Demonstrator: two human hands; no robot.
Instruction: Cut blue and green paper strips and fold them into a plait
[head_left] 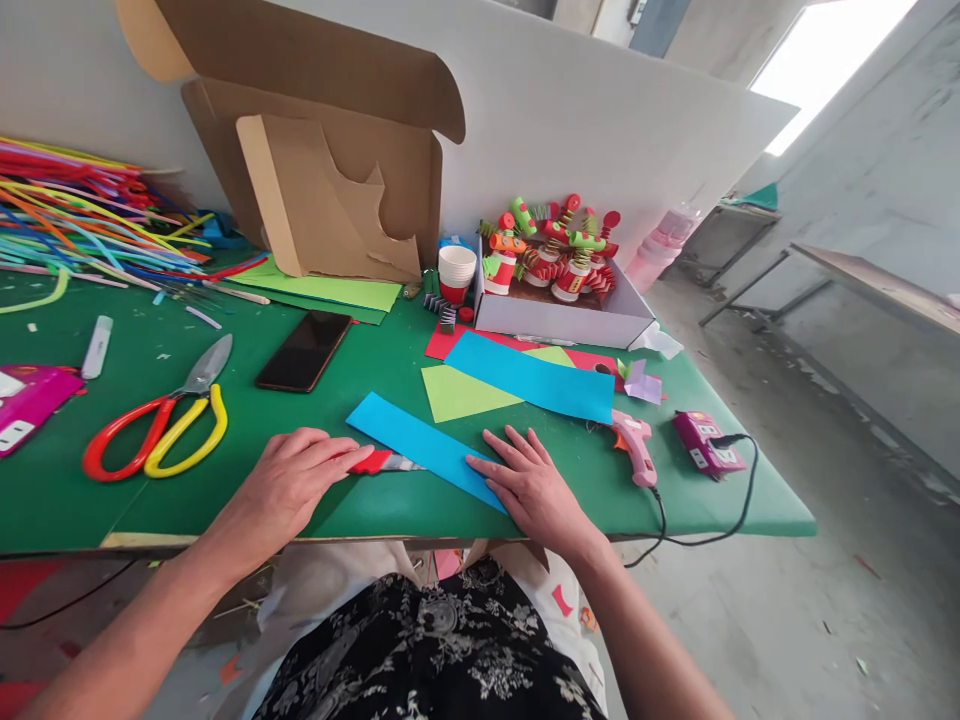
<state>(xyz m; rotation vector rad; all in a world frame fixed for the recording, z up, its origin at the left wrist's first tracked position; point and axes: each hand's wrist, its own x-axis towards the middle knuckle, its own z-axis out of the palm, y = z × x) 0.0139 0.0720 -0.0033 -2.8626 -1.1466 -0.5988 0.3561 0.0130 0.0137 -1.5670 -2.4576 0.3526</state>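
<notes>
Right hand (pixel 534 487) lies flat, fingers spread, on the near end of a blue paper strip (pixel 420 445) at lower centre.
Left hand (pixel 289 485) covers a red-and-grey utility knife (pixel 382 462) touching the strip's left edge; grip unclear. The strip seems pinned for cutting or creasing, which needs steady pressure. Scissors (pixel 161 425) lie left.

Bright daylight glares from the upper right; edges bend, sharp focus.
</notes>
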